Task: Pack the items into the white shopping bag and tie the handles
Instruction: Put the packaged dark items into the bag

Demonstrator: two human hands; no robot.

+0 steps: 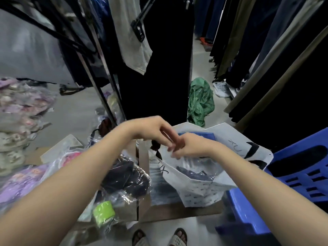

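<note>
I see both hands meeting above the open mouth of the white shopping bag [200,189]. The left hand [156,130] arches over with fingers pointing down; the right hand [190,146] touches it, fingers curled at the bag's rim. Motion blur hides what they grip. A clear-wrapped dark item [193,172] lies inside the bag. Beside it stands a blue plastic chair [291,176].

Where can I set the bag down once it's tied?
Bare floor shows behind the green cloth, running up the aisle, and a strip just ahead of the sandals. Left is crowded with wrapped packets; the blue chair blocks the right.
</note>
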